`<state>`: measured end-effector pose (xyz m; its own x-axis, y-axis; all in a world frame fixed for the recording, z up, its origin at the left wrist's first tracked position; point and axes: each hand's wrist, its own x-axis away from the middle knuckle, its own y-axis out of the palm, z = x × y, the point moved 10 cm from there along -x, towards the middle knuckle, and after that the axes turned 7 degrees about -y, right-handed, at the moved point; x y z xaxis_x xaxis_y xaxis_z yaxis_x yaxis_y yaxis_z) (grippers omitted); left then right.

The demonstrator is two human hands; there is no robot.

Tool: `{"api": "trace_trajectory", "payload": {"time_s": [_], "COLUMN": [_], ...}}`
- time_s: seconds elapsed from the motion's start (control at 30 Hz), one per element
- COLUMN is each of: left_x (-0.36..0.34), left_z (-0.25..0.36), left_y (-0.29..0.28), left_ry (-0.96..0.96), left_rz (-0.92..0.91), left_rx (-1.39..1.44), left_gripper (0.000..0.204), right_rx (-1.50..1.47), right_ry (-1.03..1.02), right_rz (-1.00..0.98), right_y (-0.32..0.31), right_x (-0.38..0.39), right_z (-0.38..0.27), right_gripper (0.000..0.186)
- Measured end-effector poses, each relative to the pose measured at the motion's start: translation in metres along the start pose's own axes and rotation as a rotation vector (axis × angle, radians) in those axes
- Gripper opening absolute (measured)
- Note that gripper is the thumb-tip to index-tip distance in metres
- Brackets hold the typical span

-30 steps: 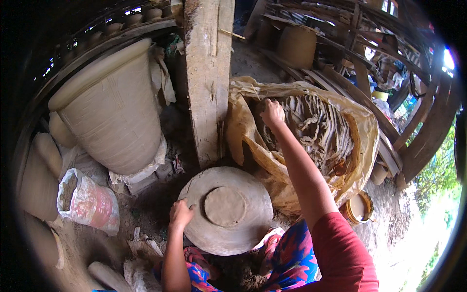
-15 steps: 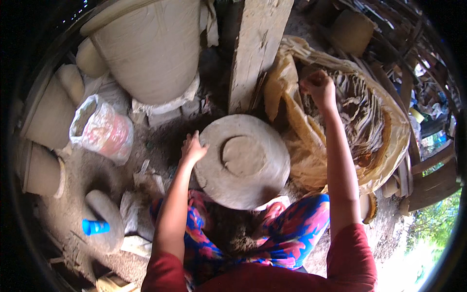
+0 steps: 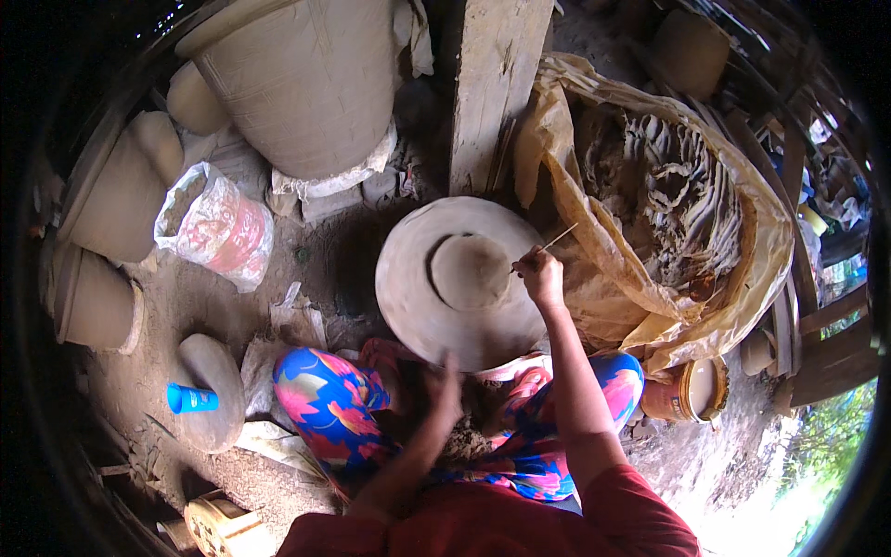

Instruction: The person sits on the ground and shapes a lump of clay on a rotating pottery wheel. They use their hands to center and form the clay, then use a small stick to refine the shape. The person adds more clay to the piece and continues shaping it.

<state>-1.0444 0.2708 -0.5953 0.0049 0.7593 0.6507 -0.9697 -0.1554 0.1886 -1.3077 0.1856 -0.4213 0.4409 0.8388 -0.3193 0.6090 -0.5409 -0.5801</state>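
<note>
My right hand (image 3: 540, 271) pinches a thin pale stick (image 3: 562, 235); its lower end is at the right edge of a flat clay disc (image 3: 462, 263). The disc sits centered on a round turntable (image 3: 413, 306), whose surface looks streaked by motion. My left hand (image 3: 444, 395) is at the turntable's near rim, smeared by motion, so its fingers and any contact are unclear. Right of the turntable, crumpled brown plastic sheeting (image 3: 770, 251) surrounds a ridged mass of clay (image 3: 682, 204).
A huge clay pot (image 3: 288, 84) and wooden post (image 3: 492, 84) stand behind. Left are more pots (image 3: 97, 302), a white-red sack (image 3: 223, 232), and a blue cup (image 3: 190, 399) by a stone-like slab (image 3: 209, 362). A bucket (image 3: 698, 390) sits right, my patterned-trousered knees (image 3: 325, 390) below.
My right hand has come from the clay mass to the disc, now holding a stick. My left hand has moved from the turntable's left rim to its near side. The view has shifted.
</note>
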Motion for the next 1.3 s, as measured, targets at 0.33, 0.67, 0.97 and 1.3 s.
{"api": "trace_trajectory", "payload": {"time_s": [0.33,0.67,0.97,1.3], "left_x": [0.009,-0.003,-0.013,-0.024], "left_z": [-0.072,-0.099,-0.110,-0.122], "left_y": [0.029,0.009,0.003,-0.014], "left_ry": [-0.264,-0.440,-0.440,-0.524], "left_rz": [-0.579,-0.472,-0.416,-0.210], "left_rx": [-0.201,-0.215,-0.199,-0.030], "left_gripper": [0.040,0.043,0.044,0.026], "right_rx": [0.001,0.146,0.142,0.127], "right_ry": [-0.004,-0.021,-0.008,-0.039], "right_rz": [0.027,-0.012,-0.031,-0.055], "right_y": [0.005,0.010,0.023,0.032], "right_x": [0.000,-0.001,-0.004,-0.003], "right_z": [-0.005,-0.008,0.007,0.017], "right_gripper": [0.010,0.015,0.017,0.015]}}
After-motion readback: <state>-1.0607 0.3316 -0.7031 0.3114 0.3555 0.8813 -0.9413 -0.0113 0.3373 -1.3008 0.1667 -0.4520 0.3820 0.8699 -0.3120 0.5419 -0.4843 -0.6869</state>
